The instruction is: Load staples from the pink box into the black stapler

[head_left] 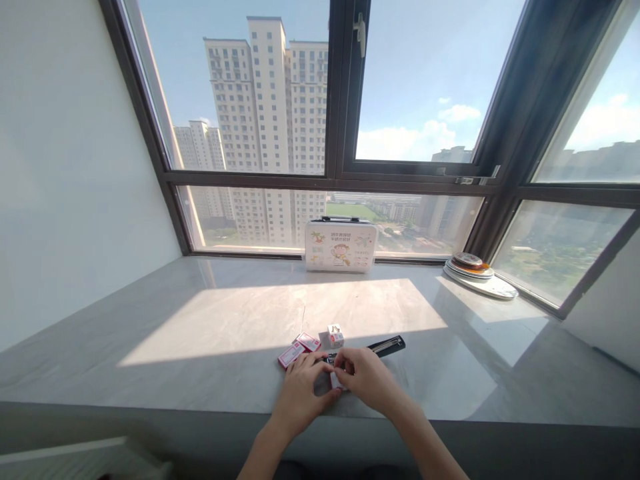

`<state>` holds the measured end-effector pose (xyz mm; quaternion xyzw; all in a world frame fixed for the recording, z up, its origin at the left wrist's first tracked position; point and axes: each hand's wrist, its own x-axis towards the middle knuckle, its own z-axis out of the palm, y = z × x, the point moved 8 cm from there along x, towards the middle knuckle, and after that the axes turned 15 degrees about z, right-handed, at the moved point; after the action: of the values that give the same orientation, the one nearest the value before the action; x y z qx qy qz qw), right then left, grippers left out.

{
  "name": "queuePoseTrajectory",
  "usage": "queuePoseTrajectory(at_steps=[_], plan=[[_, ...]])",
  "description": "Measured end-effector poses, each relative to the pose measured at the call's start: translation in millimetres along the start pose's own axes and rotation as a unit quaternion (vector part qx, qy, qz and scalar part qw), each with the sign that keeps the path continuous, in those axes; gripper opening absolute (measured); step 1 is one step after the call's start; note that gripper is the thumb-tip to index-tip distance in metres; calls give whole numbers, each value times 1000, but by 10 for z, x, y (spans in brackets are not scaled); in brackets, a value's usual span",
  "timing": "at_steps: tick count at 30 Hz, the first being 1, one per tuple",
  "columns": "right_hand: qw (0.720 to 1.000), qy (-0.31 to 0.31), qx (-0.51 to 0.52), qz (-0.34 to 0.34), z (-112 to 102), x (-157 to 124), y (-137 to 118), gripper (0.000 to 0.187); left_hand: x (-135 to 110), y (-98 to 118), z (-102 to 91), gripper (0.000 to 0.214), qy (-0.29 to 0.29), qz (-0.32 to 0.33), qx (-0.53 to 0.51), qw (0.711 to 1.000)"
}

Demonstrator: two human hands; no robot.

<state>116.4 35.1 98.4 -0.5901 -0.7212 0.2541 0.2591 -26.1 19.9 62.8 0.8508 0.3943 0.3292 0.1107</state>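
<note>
my left hand (pixel 301 391) is curving into a loose c, its thumb reaching the near end of a small red-and-white box (pixel 337 381); i cannot tell whether that hand is gripping it. my right hand (pixel 367 377) is drawing thumb and fingers into a pinch at the same box, and i cannot tell whether anything is sitting between the tips. the box is resting low between my hands, near the front edge of the pale counter (pixel 240 327). a black stapler (pixel 393 346) is lying behind my right hand, which is partly covering it. two flat red-and-white packs (pixel 291 355) are lying beside my left fingers, touching each other, and a white cube-shaped box (pixel 335 335) is standing just beyond my hands. farther back, a printed case (pixel 340 248) is standing against the window.
</note>
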Motion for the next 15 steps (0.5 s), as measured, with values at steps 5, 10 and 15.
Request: queuePoseTrajectory(at_steps=[5, 10, 15], plan=[[998, -17, -52, 27, -86, -161, 174, 7, 1, 39, -43, 29, 2, 10, -8, 1000], [989, 35, -75, 126, -345, -248, 746, 32, -85, 91, -188, 20, 23, 8, -3, 1000], [978, 23, -119, 173, -252, -303, 936, 55, -75, 124, -45, 29, -3, -32, 69, 997]])
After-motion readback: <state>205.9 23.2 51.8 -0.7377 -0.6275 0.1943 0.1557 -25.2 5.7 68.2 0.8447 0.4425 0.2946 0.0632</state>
